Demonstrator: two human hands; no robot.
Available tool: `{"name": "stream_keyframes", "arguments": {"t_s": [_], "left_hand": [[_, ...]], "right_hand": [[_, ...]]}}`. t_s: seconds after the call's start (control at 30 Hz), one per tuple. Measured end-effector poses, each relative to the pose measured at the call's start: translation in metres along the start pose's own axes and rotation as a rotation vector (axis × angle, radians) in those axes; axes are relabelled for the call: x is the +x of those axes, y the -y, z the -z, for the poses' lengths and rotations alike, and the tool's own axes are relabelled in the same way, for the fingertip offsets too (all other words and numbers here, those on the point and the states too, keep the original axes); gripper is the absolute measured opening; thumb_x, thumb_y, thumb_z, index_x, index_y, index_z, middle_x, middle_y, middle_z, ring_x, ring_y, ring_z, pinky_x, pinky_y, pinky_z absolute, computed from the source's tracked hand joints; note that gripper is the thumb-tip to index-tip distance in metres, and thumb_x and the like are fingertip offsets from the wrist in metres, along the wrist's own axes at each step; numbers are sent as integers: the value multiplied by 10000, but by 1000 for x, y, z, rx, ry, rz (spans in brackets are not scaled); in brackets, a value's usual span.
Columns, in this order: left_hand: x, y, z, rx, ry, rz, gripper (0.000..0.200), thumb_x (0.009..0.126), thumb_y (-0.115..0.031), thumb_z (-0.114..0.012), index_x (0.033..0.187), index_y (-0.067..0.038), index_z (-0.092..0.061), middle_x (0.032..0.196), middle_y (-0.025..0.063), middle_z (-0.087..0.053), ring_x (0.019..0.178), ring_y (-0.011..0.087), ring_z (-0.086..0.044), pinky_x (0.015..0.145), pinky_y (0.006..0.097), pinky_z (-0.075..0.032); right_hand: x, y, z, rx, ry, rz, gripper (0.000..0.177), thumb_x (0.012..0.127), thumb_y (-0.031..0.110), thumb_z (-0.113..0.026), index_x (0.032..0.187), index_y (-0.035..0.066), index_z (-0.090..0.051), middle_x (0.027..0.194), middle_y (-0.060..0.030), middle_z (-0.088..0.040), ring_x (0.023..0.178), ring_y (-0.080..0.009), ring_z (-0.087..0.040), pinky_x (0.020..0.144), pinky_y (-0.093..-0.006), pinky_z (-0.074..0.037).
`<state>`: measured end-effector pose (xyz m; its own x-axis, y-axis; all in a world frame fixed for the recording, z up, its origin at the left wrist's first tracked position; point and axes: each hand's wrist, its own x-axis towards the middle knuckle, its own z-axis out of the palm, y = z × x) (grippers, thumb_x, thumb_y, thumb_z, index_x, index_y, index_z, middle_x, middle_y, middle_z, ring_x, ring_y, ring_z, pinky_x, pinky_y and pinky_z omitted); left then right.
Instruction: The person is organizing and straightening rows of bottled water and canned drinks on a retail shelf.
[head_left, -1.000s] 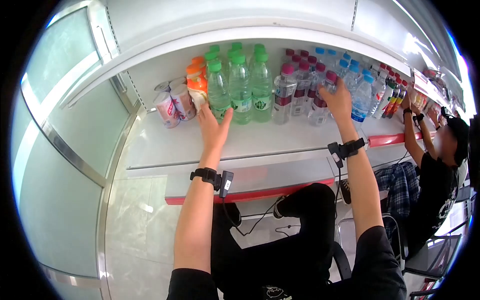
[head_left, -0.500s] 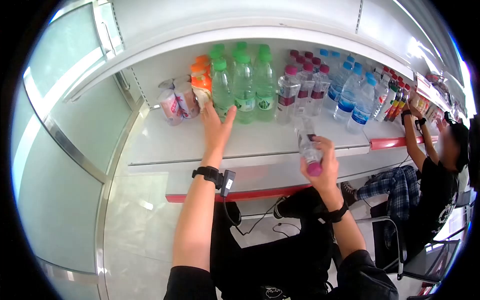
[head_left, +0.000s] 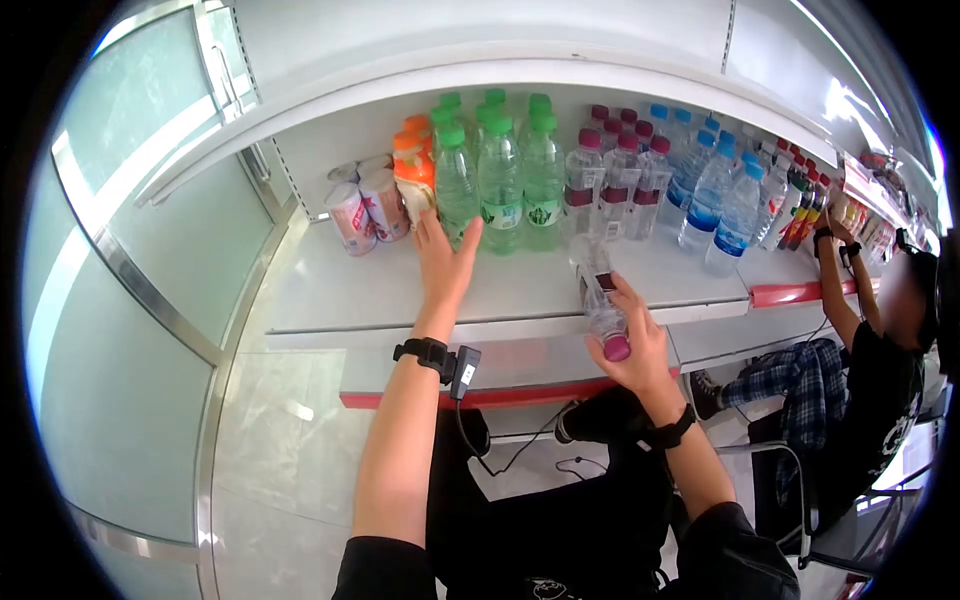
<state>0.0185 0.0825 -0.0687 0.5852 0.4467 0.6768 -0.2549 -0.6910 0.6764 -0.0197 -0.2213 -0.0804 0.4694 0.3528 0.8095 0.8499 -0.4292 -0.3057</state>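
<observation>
My left hand (head_left: 445, 262) has its fingers apart in front of a green-capped bottle (head_left: 458, 190), close to the orange-capped bottles (head_left: 413, 170). It holds nothing. In my right hand (head_left: 640, 350) is a clear bottle with a purple cap (head_left: 598, 295), tilted with its cap towards me and its base towards the shelf. My thumb and fingers are on either side of it near the cap end. Behind it stand upright purple-capped bottles (head_left: 617, 190). Whether the tilted bottle's base touches the shelf I cannot tell.
Cans (head_left: 350, 218) stand at the left end of the shelf (head_left: 400, 300). Blue-capped bottles (head_left: 735, 220) are on the right, with more drinks beyond. Another person (head_left: 870, 400) sits at far right, arms raised to the shelf. A cable (head_left: 500, 462) hangs from my left wrist device.
The view has shifted slightly. My right hand and the purple-capped bottle have moved a little left, and my fingers wrap less around it. My left hand remains spread near the green bottles.
</observation>
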Motion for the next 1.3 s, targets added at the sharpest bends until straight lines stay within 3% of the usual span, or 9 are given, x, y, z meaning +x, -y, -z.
{"name": "stream_keyframes", "arguments": {"t_s": [0.2,0.27,0.47,0.57,0.67,0.97,1.1,1.3], "left_hand": [[0,-5,2,-8,-21,-2,728,909,-461,-649,1401,9,-392,1379,231,-459,1272,395,-383,1079,479,-306],[-1,-10,4,-32,5,19,726,911,-454,-649,1406,10,-390,1386,235,-456,1284,399,-374,1087,479,-300],[0,-6,4,-19,13,19,718,910,-434,-655,1401,21,-394,1387,232,-455,1299,393,-363,1090,481,-298],[0,-4,2,-14,-15,-6,718,907,-432,-659,1401,17,-394,1381,231,-459,1298,390,-368,1089,482,-299],[0,-2,2,-15,-4,-28,770,892,-495,-650,1369,40,-368,1314,296,-458,1211,461,-408,1028,523,-342],[-1,-4,2,-13,-13,-12,775,893,-490,-652,1375,41,-359,1330,301,-446,1235,465,-392,1030,530,-342],[2,-4,4,-37,2,-16,782,892,-492,-652,1380,42,-356,1336,301,-443,1238,465,-392,1034,529,-339],[1,-6,4,-27,-16,-36,767,893,-483,-660,1376,38,-370,1332,293,-449,1234,452,-397,1038,521,-337]], "right_hand": [[11,0,-7,-301,21,104,599,710,229,-804,1216,12,-566,1366,-171,-558,971,-352,-654,815,-400,-543],[24,-6,-15,-360,67,82,638,702,255,-817,1232,22,-550,1379,-148,-546,1037,-331,-602,879,-394,-491],[37,-12,-17,-319,166,-4,779,780,355,-780,1408,37,-446,1449,-121,-481,1188,-309,-486,951,-470,-391],[27,-15,-4,-286,213,19,754,830,361,-740,1442,47,-433,1446,-110,-490,1204,-305,-472,963,-473,-364],[20,-17,4,-294,246,4,692,851,341,-720,1426,52,-464,1448,-99,-492,1197,-303,-476,961,-454,-363],[48,-42,-28,-425,238,-39,603,856,275,-700,1388,59,-513,1377,-108,-568,1115,-295,-534,931,-432,-390],[59,-52,-39,-422,203,-5,566,852,315,-706,1339,70,-553,1358,-103,-583,1103,-293,-543,889,-445,-407],[57,-29,-40,-503,242,-148,672,796,359,-755,1362,80,-524,1112,-151,-657,1062,-298,-562,853,-453,-418]]}}
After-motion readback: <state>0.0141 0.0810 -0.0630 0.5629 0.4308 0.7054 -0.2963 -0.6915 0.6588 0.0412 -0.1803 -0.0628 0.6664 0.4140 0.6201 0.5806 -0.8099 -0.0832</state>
